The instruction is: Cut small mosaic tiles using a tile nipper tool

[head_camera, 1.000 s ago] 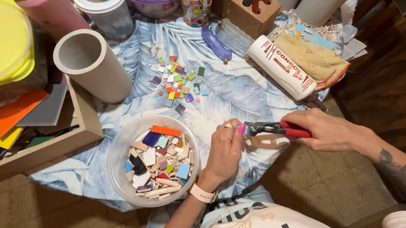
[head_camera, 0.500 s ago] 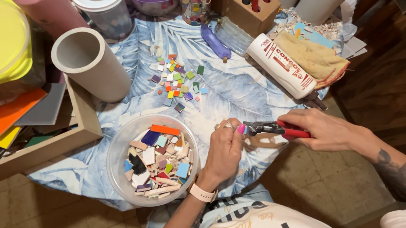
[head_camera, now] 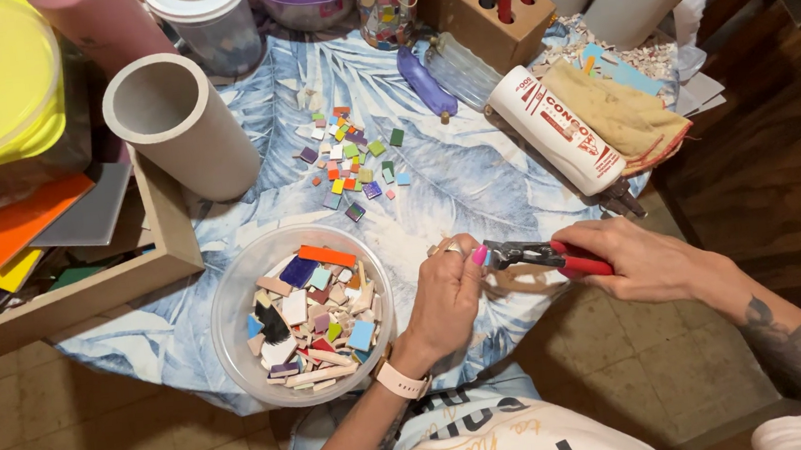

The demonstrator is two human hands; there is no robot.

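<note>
I had the right hand (head_camera: 637,260) clenched around the red handles of the tile nippers (head_camera: 544,254), whose dark head pointed toward my left hand (head_camera: 449,294). That hand was pinched shut on a small tile piece (head_camera: 487,257) at the fingertips, right at the nipper head; whether the blades had already bitten into the piece, I could not tell. Just to the left of that grip stood the clear plastic bowl (head_camera: 232,317) of broken tile shards in many colours, close beside my left wrist with its pale watch band (head_camera: 402,381). Beyond the grip, farther up the leaf-printed cloth (head_camera: 460,174), lay a scatter of small cut tile squares (head_camera: 349,156). Above the nippers and to the right rested a white cartridge tube (head_camera: 559,144) against a folded tan rag (head_camera: 622,117). A grey pipe section (head_camera: 182,129) lay well off to the upper left.
</note>
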